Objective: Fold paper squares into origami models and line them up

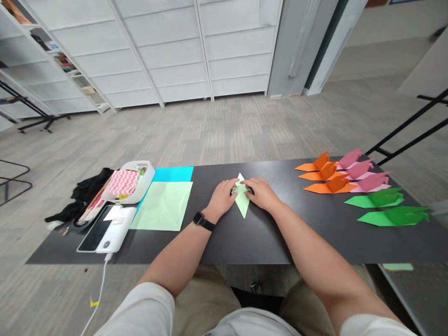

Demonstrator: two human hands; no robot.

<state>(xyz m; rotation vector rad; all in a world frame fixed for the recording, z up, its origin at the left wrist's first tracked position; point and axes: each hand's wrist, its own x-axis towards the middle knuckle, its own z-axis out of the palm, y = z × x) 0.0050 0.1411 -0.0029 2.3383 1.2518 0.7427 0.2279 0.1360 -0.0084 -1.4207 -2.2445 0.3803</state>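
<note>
A pale green folded origami paper (pixel 242 200) lies on the dark table in front of me, in a narrow diamond shape with one point toward me. My left hand (pixel 224 193) grips its left edge, fingers curled at the upper part. On the opposite edge, my right hand (pixel 262 192) holds the paper with thumb and fingers bent in. The fingertips partly cover the diamond's middle, so the fold between them is hard to make out. A black watch (pixel 204 221) is on my left wrist.
Left of my hands lie a pale green sheet (pixel 164 207) and blue paper (pixel 175 174). Beyond them are a white basket (pixel 149 175), a white power bank (pixel 115 233) with a cable, and black cloth (pixel 89 186). Orange (pixel 327 186), pink (pixel 373 182) and green folded birds (pixel 395 217) stand at right.
</note>
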